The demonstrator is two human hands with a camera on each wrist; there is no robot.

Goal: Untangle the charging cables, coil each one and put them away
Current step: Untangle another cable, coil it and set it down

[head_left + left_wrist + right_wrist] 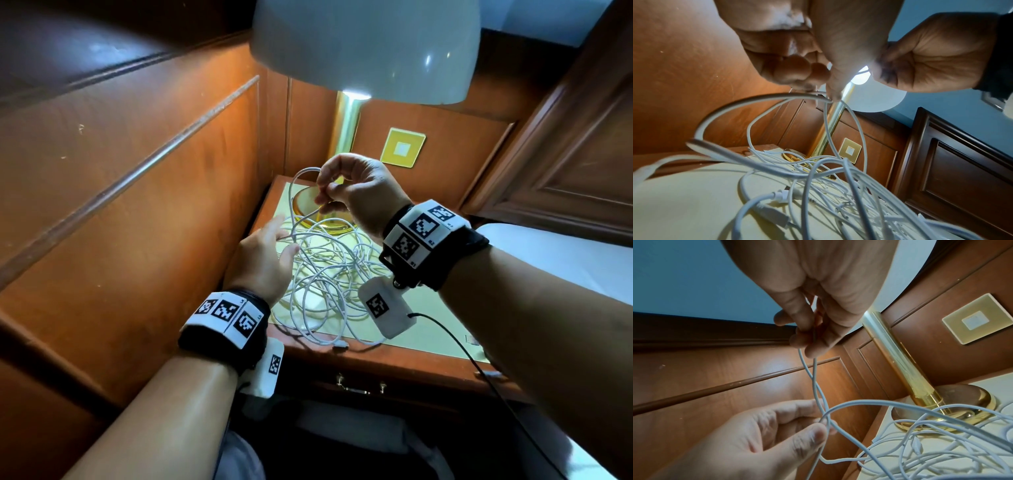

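A tangle of white charging cables (329, 274) lies on the pale top of a nightstand (435, 339). My right hand (325, 195) is raised above it and pinches a loop of one cable (297, 181) between thumb and fingers. The two strands hang down from the right hand (809, 334) and cross. At that crossing my left hand (287, 240) pinches them between thumb and fingers. The left hand (818, 426) is lower and to the left. One connector (340, 346) lies near the front edge. The pile (838, 194) holds several plugs.
A brass lamp (346, 126) with a white shade (363, 48) stands at the back of the nightstand, its base (325, 222) partly under the cables. A gold switch plate (402, 148) is on the wall. Wooden panelling (137, 171) closes the left; a drawer handle (359, 385) is below.
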